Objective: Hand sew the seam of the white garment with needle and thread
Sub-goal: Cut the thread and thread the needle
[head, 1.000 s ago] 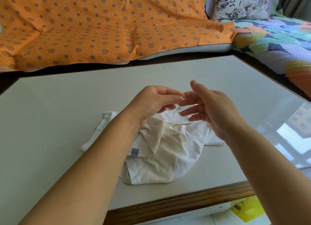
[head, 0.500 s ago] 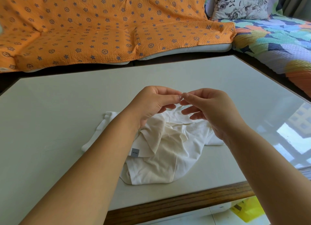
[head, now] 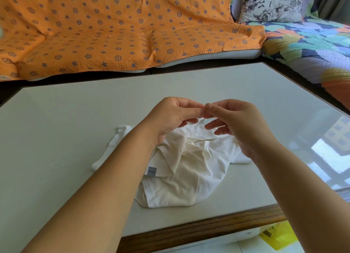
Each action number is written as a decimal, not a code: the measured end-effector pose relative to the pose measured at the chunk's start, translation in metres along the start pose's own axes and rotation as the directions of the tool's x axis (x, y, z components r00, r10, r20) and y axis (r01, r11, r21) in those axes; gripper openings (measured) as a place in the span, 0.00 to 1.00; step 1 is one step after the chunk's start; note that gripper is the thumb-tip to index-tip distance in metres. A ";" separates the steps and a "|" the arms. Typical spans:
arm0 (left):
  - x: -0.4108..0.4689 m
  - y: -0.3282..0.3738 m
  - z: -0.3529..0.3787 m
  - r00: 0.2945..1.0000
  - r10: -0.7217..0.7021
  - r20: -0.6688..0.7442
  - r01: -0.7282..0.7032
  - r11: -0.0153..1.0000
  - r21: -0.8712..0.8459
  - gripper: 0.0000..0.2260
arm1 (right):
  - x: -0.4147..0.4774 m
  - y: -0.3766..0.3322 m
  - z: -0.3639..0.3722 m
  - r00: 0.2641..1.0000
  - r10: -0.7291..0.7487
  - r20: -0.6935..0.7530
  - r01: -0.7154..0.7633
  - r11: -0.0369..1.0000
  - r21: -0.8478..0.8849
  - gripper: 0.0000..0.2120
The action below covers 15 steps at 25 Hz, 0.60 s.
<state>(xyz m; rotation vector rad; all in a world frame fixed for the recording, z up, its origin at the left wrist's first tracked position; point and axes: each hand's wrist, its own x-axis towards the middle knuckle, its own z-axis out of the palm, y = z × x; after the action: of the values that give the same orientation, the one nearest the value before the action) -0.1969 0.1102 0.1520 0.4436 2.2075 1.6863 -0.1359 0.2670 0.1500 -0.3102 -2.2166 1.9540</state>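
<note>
The left hand (head: 170,118) and right hand (head: 240,124) are hovering with fingertips meeting, each grip pinching together, on what I cannot tell. The white garment (head: 185,177) is lying crumpled on the surface (head: 75,139), at 6 o'clock beneath them.

- A pale, glossy desk (head: 66,120) with a brown wooden front edge is seen.
- A crumpled white garment (head: 181,179) with a small grey label (head: 152,171) is laid on it.

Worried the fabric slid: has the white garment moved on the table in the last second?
No. The white garment stays put; grey label unchanged against table's wooden edge.
</note>
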 end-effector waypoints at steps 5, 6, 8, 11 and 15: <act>0.001 0.001 -0.001 1.000 -0.009 -0.009 0.009 1.000 0.007 0.02 | -0.001 -0.005 -0.003 0.993 0.102 0.056 -0.105 0.993 0.058 0.21; 0.000 0.001 -0.001 1.000 -0.008 -0.006 0.008 1.000 0.011 0.02 | 0.000 -0.006 -0.004 0.991 0.117 0.063 -0.120 0.992 0.042 0.23; 0.000 0.001 -0.001 1.000 -0.004 0.003 0.004 1.000 0.018 0.02 | 0.000 -0.006 -0.005 0.989 0.126 0.071 -0.126 0.992 -0.014 0.24; 0.000 0.001 0.000 1.000 -0.001 0.011 0.000 1.000 0.029 0.02 | -0.001 -0.006 -0.005 0.993 0.104 0.060 -0.098 0.990 -0.102 0.21; 0.000 0.001 0.001 1.000 0.002 0.016 -0.002 0.999 0.033 0.03 | -0.002 -0.006 -0.004 0.999 0.050 0.015 -0.047 0.986 -0.159 0.12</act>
<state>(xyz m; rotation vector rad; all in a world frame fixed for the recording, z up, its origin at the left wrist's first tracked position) -0.1962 0.1113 0.1527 0.4661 2.2268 1.6439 -0.1335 0.2694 0.1564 -0.3716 -2.4037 1.8137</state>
